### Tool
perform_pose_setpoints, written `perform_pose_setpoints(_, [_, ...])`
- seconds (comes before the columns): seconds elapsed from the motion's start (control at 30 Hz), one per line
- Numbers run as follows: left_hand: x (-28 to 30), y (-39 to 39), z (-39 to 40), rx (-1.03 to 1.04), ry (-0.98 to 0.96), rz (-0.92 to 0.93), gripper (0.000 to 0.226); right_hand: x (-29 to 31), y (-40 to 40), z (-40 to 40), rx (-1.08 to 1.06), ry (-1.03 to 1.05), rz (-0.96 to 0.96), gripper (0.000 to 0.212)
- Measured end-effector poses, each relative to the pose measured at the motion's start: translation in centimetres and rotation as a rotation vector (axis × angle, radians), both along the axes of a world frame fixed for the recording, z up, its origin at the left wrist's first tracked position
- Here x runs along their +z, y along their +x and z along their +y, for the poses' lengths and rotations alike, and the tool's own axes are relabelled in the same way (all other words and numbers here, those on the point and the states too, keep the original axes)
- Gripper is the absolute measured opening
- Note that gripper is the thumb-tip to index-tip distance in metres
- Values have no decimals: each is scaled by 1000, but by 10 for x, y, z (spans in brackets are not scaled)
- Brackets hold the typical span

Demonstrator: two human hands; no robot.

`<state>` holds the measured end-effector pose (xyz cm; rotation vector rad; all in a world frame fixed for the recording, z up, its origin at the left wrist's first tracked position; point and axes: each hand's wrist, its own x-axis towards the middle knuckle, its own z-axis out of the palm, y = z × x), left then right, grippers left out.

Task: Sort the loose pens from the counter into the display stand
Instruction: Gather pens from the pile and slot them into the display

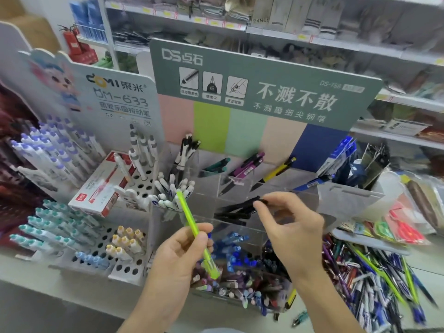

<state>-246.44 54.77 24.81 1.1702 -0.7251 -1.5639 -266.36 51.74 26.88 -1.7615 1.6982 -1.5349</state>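
The left hand (179, 254) has its fingers (204, 236) clamped round a translucent lime-green plastic pen (192, 223), held tilted with its upper end pointing up and left. The right hand (292, 227) pinches the end of a slim black pen (240, 205), fingers (262, 209) together on it, over the clear acrylic display stand (240, 183). Right of those fingers, a heap of loose mixed-colour pens (374, 282) lies on the table (427, 272). Left of the green pen stands a white perforated pen rack (96, 248).
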Motion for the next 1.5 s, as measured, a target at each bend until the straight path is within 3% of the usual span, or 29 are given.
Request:
perform_pose_setpoints(0.07, [1,0,-1,11,-33,-29,18,-14,3,-6,18,29,131,7])
perform_pose_setpoints(0.17, [-4,-1,-2,42,-70,-10,56,-23,11,7,28,15,105,8])
perform_pose_setpoints(0.23, [-8,-3,-2,87,-60,21,65,-23,20,28,140,31,-16,7])
perform_pose_setpoints(0.37, [-12,-9,1,94,5,51,70,-30,39,58,416,457,-382,22])
perform_pose_setpoints(0.5, [-18,-3,9,128,69,-4,53,-38,42,63,286,415,-505,21])
perform_pose_setpoints(0.6, [-32,18,13,214,79,-236,37,-36,40,58,215,326,-536,17])
perform_pose_setpoints(0.7, [-41,42,14,241,14,-486,24,-32,46,51,195,294,-506,15])
perform_pose_setpoints(0.87, [-59,53,1,53,-260,-957,48,-38,78,23,230,218,-298,20])
perform_pose_setpoints(1.0, [-75,57,-14,-22,-475,-1141,52,-55,103,2,246,142,-129,16])
perform_pose_setpoints(1.2, [-84,56,-26,-24,-500,-1050,48,-80,113,-8,248,111,297,18])
perform_pose_setpoints(1.5, [-62,53,-13,7,-544,-937,32,-70,78,47,68,163,100,26])
